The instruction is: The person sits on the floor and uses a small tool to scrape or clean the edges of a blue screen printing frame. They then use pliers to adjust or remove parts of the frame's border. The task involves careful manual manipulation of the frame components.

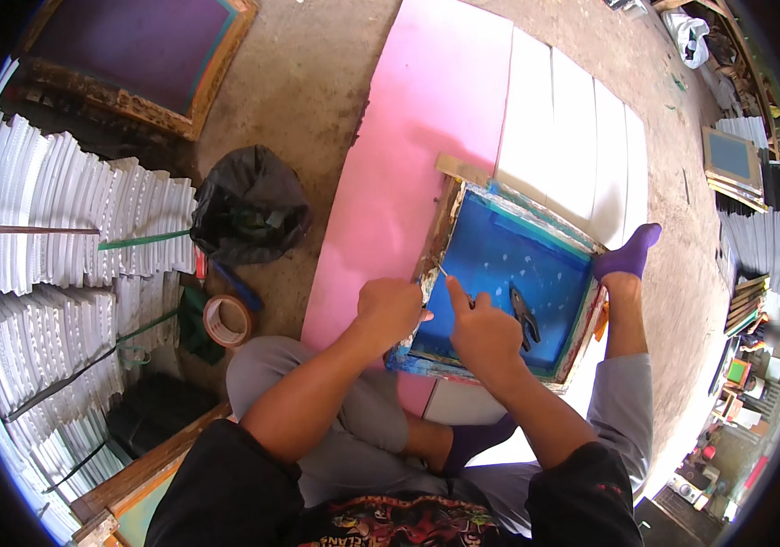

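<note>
Left of the pink board (353, 255) a tape roll (227, 321) lies on the floor. The left hand (393, 314) curls at the left rail of the wood-framed printing screen (549, 226), near the board's near edge; whether it grips anything, I cannot tell. The right hand (488, 335) closes on a thin metal tool (444, 271), its tip by that rail: short, controlled strokes, kept off the blue mesh (490, 237) and left fingers, would serve best. Pliers (523, 314) lie on the mesh; a purple-socked foot (625, 255) is at the upper-right corner.

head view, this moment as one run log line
left hand: at left rail of frame; right hand: holding thin tool, tip near rail; pliers: lying on blue mesh
</note>
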Demonstrator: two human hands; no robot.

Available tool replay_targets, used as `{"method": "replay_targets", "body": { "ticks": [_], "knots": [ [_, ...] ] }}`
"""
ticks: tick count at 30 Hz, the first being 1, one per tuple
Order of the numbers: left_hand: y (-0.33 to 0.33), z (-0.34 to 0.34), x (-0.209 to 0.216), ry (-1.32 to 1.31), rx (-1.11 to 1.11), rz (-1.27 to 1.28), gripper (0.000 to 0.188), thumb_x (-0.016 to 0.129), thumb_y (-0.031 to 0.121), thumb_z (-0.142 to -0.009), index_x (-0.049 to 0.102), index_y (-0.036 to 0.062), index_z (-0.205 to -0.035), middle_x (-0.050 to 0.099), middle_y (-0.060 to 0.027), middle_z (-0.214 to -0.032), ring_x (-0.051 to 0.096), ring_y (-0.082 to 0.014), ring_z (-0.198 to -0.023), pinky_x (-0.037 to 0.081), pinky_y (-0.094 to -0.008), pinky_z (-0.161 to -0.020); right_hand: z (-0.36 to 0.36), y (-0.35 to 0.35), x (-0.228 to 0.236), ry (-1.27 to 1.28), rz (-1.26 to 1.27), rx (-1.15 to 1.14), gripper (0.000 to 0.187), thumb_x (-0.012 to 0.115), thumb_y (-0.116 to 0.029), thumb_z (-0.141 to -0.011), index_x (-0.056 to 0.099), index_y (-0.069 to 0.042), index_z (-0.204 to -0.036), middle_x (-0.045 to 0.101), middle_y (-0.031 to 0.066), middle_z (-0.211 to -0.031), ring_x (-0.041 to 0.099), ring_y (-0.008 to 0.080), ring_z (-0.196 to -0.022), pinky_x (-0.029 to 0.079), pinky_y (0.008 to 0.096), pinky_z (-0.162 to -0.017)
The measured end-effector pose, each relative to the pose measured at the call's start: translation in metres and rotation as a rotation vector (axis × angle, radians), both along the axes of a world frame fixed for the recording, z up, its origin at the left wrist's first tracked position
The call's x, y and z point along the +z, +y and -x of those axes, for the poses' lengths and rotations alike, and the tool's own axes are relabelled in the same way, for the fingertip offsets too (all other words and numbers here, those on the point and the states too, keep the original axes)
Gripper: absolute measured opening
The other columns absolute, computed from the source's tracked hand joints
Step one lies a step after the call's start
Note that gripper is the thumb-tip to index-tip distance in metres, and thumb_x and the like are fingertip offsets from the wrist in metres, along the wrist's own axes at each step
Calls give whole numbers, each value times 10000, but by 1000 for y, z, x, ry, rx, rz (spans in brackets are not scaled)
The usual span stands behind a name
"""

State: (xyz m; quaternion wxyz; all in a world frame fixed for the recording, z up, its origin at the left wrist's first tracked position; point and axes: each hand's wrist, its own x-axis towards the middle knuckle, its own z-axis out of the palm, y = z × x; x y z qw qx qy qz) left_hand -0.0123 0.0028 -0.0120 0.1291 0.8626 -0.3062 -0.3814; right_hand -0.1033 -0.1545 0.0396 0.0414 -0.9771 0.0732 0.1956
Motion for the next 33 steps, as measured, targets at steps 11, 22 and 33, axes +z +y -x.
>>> {"method": "replay_targets", "body": {
  "ticks": [11, 22, 33],
  "knots": [
    [-5, -1, 3, -19, -12, -56, 546, 703, 600, -908, 793, 62, -892, 763, -138, -879, 755, -337, -872, 587, -485, -721, 5, -60, -66, -98, -874, -271, 361, 616, -162, -1037, 689, -165, -1390, 763, 180, -1025, 742, 303, -808, 579, 401, -731],
    [2, -11, 10, 83, -21, -51, 545, 697, 604, -908, 796, 70, -956, 766, -149, -922, 750, -351, -928, 585, -493, -783, -24, -59, -44, 251, -1339, -768, 359, 609, -208, -1081, 665, -101, -1419, 539, -24, -736, 473, 54, -630, 373, 226, -513],
    [2, -10, 11, 103, -27, -65, 526, 706, 592, -898, 801, 79, -966, 769, -148, -920, 749, -358, -922, 579, -500, -797, 26, -47, -51, -299, -780, -181, 346, 627, -198, -1037, 691, -160, -1375, 715, 145, -842, 683, 303, -739, 530, 430, -693]
  ]
}}
